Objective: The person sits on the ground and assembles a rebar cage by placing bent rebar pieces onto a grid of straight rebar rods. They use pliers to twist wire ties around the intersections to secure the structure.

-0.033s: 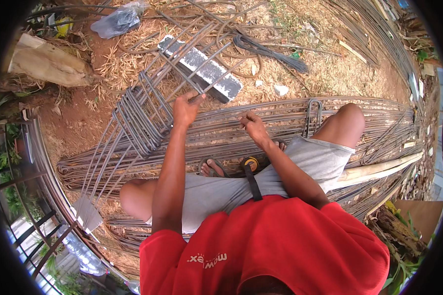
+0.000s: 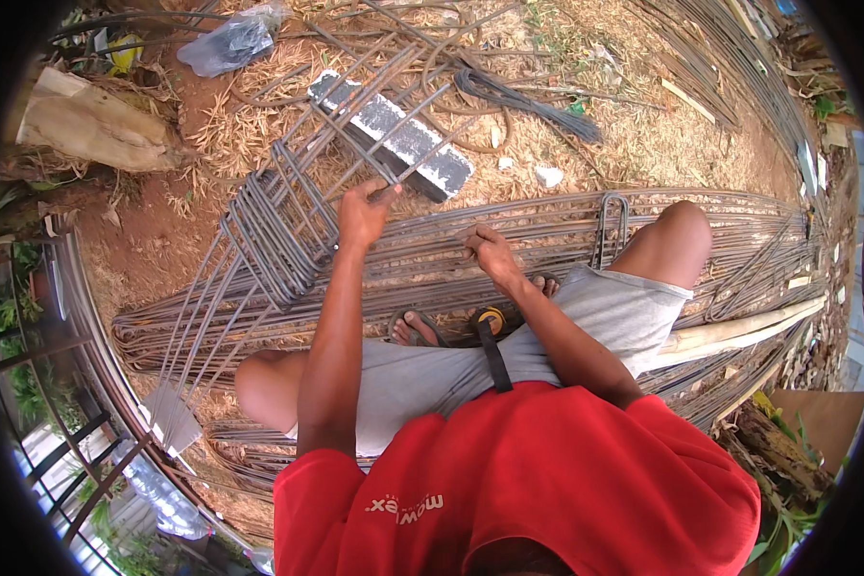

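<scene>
My left hand (image 2: 363, 216) is closed at the near end of a long steel bar (image 2: 363, 152), one of the bars that make up an open rebar frame. Just left of that hand, a bunch of bent square steel stirrups (image 2: 271, 245) hangs around the long bars. My right hand (image 2: 494, 254) is held apart from the frame, above the rods on the ground. Its fingers are curled together, and what they hold, if anything, is too small to make out. A black-and-white painted block (image 2: 403, 134) lies beneath the bars, beyond my left hand.
Long rebar rods (image 2: 547, 216) spread across the ground under and around my legs. A bundle of thin dark wire (image 2: 528, 101) lies farther off. A tape measure (image 2: 491, 319) is near my feet. Wood (image 2: 96, 120) and a plastic bag (image 2: 228, 43) are at the far left.
My right hand has shifted slightly to the left and turned, with its fingers drawn closer together. The left hand and the steel frame stay in place.
</scene>
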Tool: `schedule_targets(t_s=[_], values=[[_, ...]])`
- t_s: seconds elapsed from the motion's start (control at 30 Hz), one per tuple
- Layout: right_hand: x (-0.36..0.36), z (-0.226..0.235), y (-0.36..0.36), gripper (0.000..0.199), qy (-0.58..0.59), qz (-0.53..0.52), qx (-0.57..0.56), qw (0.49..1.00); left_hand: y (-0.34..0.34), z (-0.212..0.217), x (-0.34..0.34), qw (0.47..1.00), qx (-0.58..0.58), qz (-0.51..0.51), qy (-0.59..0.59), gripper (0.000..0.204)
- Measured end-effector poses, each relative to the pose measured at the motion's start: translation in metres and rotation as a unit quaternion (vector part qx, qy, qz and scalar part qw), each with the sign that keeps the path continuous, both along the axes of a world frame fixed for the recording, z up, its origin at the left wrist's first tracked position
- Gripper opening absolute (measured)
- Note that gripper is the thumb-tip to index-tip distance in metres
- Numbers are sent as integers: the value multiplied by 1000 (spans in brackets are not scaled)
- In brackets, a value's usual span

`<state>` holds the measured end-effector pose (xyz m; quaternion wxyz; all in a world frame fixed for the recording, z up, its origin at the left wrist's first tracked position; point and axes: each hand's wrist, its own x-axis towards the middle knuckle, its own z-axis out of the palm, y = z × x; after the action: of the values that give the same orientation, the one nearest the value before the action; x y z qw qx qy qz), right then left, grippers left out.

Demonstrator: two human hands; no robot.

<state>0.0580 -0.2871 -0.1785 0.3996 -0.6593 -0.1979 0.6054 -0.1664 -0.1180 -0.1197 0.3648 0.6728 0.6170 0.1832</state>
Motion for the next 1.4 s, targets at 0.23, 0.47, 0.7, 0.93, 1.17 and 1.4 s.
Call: schedule_targets(t_s=[0.23, 0.47, 0.7, 0.93, 1.17, 1.4], values=[[-55, -6, 56, 15, 130, -33, 49, 990, 18, -1, 5, 985, -144, 39, -82, 48], [-87, 11, 95, 26, 118, -82, 46, 988, 8, 15, 16, 989, -38, 71, -127, 46], [-83, 11, 100, 39, 124, -130, 89, 980, 0, 27, 21, 991, 7, 26, -133, 43], [-92, 27, 117, 34, 112, -156, 83, 978, 11, 9, 18, 987, -69, 39, -141, 39], [-73, 24, 133, 27, 151, -86, 35, 984, 16, -8, 19, 982, -57, 21, -180, 32], [-76, 12, 110, 39, 35, -29, 134, 990, 14, -9, 16, 967, -49, 32, -247, 21]])
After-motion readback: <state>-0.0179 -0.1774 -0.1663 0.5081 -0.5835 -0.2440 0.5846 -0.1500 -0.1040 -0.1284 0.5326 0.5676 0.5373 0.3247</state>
